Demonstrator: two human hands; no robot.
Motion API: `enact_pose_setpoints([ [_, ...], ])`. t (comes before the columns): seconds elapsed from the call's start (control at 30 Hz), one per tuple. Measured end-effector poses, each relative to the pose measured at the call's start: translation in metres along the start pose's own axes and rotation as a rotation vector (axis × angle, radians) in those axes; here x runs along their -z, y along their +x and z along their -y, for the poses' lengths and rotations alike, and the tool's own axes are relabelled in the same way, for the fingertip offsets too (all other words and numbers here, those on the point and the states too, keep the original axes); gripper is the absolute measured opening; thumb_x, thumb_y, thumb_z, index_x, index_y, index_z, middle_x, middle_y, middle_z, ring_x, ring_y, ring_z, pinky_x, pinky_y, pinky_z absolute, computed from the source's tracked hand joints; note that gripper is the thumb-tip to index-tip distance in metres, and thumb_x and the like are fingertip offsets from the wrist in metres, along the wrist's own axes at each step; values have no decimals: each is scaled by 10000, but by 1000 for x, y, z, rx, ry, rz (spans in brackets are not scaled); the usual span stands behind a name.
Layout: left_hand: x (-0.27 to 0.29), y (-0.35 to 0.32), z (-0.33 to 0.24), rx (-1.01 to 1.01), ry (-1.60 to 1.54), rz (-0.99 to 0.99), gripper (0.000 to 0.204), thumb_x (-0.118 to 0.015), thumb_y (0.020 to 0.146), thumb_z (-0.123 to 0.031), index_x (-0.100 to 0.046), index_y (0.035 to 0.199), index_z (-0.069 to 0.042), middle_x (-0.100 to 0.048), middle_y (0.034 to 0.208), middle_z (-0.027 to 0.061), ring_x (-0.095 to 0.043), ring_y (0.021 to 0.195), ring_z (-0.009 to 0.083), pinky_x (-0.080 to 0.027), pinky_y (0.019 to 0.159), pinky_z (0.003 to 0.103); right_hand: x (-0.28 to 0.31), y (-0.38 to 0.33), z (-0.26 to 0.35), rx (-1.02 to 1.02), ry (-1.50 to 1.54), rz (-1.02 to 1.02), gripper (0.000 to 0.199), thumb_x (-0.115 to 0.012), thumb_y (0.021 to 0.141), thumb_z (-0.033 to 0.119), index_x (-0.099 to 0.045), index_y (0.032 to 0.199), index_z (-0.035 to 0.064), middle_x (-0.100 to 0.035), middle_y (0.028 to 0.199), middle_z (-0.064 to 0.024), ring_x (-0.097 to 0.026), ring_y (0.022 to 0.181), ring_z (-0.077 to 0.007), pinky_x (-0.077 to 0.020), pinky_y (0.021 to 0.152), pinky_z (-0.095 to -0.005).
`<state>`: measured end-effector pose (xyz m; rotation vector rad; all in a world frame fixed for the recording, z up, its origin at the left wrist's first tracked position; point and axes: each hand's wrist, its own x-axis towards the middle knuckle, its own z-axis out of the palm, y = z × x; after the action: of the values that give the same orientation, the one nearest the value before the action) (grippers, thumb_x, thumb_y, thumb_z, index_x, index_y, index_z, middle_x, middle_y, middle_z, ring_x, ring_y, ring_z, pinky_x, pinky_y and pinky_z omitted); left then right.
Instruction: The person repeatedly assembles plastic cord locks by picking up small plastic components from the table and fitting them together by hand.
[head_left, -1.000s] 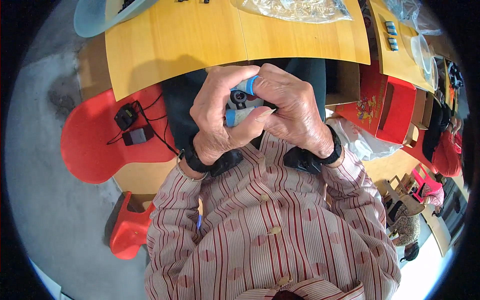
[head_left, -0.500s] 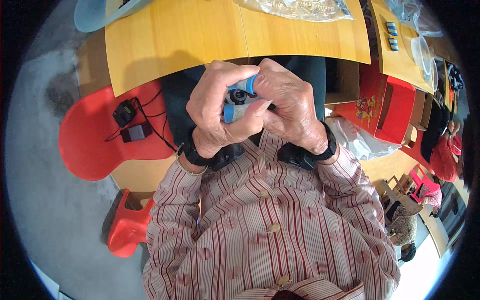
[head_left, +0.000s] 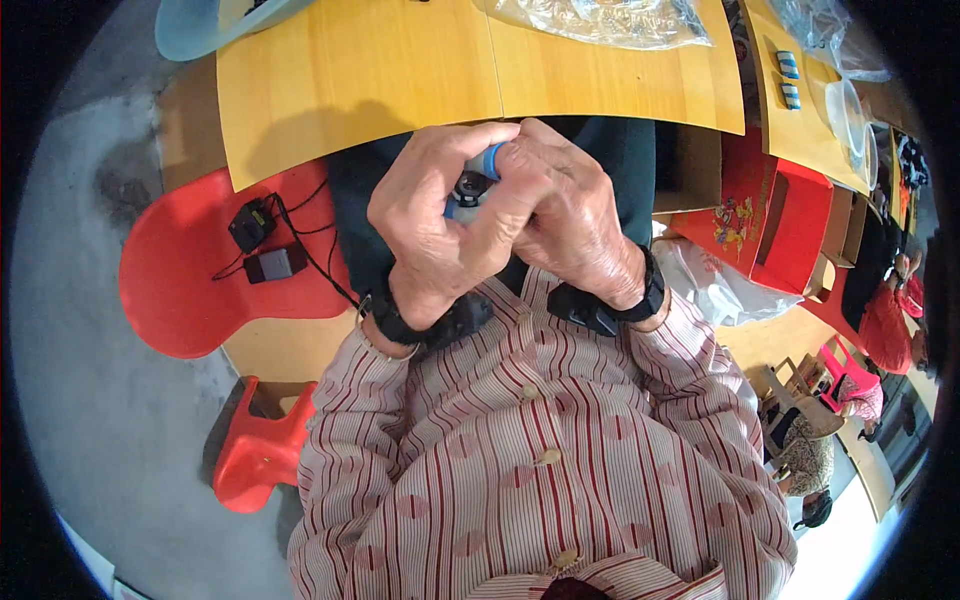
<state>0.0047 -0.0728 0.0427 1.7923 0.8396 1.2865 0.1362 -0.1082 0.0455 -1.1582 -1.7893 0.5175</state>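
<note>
Both hands close together around a small blue and grey part, held just above the lap near the edge of the yellow counter. The left hand wraps it from the side; the right hand pinches its blue top.

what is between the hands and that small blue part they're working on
Nothing visible: the left hand and right hand both close directly around the small blue part, held above the lap, near the wooden table edge.
</note>
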Motion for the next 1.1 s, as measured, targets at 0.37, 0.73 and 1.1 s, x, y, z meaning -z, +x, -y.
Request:
enact_pose_setpoints([
  [0.37,-3,5,8,-61,148,-79,123,-662,794,-116,-659,771,4,-630,676,108,-613,560,235,-469,524,281,-7,0,-2,-32,43,-82,242,-710,638,29,-580,842,19,-548,733,-112,-534,694,-307,-464,620,-375],
  [0.73,25,7,32,334,-233,83,578,-342,997,-489,-534,1197,18,-628,916,84,-547,701,102,-423,701,239,18,1,-9,-138,-100,-75,296,-776,669,156,-632,891,22,-573,701,-88,-563,695,-274,-471,609,-366],
  [1.1,18,17,44,455,-82,177,253,-490,987,-206,-617,1082,-9,-607,811,31,-513,669,62,-423,625,197,51,-16,-19,-146,-228,-138,307,-790,713,172,-691,967,33,-611,759,-84,-591,683,-209,-481,601,-312],
])
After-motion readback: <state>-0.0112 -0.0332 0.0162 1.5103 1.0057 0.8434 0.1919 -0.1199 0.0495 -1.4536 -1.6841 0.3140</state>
